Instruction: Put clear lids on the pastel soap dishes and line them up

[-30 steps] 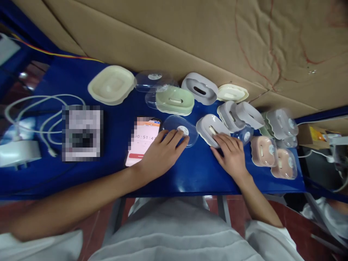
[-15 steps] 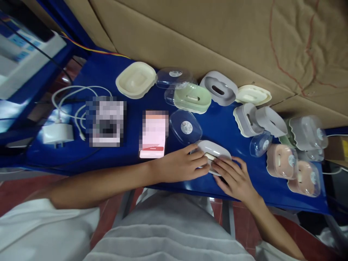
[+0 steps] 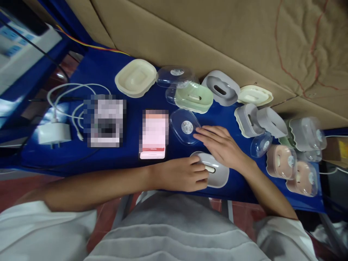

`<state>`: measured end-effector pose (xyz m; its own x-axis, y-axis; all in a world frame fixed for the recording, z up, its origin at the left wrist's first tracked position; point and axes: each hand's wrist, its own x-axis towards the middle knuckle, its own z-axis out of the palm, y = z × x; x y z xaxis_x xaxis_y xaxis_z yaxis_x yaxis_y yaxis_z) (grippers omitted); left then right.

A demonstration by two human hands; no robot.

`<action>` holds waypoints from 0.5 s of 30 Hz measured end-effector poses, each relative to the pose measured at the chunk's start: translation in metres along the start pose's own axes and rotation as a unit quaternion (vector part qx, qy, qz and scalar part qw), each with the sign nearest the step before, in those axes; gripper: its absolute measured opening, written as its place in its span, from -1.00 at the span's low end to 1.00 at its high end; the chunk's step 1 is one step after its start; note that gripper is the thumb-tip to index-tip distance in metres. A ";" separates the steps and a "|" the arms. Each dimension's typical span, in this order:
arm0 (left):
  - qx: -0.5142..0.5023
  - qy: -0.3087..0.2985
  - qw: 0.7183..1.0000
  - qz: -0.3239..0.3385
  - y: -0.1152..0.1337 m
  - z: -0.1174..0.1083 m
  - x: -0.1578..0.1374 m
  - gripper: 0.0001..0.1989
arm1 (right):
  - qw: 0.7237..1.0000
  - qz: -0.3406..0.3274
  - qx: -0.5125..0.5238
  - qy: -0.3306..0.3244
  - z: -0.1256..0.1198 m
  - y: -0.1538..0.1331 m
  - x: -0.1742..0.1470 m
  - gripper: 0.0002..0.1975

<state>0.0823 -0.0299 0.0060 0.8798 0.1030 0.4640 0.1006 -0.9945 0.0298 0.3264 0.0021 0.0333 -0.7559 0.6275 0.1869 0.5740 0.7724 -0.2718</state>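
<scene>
A grey oval soap dish with a cream insert in its central slot lies near the table's front edge. My left hand has its fingers curled over the dish's left side, gripping it; the thumb is hidden. Beyond the dish, my right hand stretches its fingers to the right edge of a clear plastic lid, which bears a round white label. Those fingertips touch or overlap the lid's rim, and no grip on it shows.
Along the back stand a cream dish, a green dish and a grey one. Several lidded boxes, including a pink one, are at right. A phone, a blurred-out object and a white charger with cable lie left.
My right hand has let go of the grey dish and moved up and left to the clear lid. The dish, with my left hand on it, sits slightly nearer the front edge.
</scene>
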 end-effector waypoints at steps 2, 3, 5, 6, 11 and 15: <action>-0.007 0.001 1.000 0.006 0.001 -0.002 0.000 -0.83 | 0.999 -0.012 0.015 -0.038 0.007 0.004 0.019 -0.54; -0.010 0.004 1.000 0.006 0.001 -0.003 0.000 -0.83 | 0.999 -0.014 0.020 -0.047 0.010 0.006 0.024 -0.54; -0.013 0.010 1.000 0.003 0.000 -0.005 -0.001 -0.83 | 0.999 -0.011 0.018 -0.042 0.014 0.010 0.026 -0.58; -0.013 0.012 1.000 0.000 0.000 -0.006 -0.001 -0.82 | 0.999 -0.002 0.010 -0.032 0.015 0.012 0.022 -0.58; 0.006 0.000 1.000 -0.027 -0.001 -0.009 -0.003 -0.82 | 0.991 0.121 -0.043 0.038 0.016 0.027 -0.019 -0.36; 0.047 -0.044 0.996 -0.062 -0.008 -0.011 -0.005 -0.86 | 0.977 0.178 -0.039 0.112 0.018 0.031 -0.043 -0.54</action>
<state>0.0721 -0.0227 0.0138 0.8947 0.2306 0.3826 0.2507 -0.9681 -0.0027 0.3714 -0.0026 -0.0003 -0.4207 0.8569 0.2981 0.8171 0.5006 -0.2860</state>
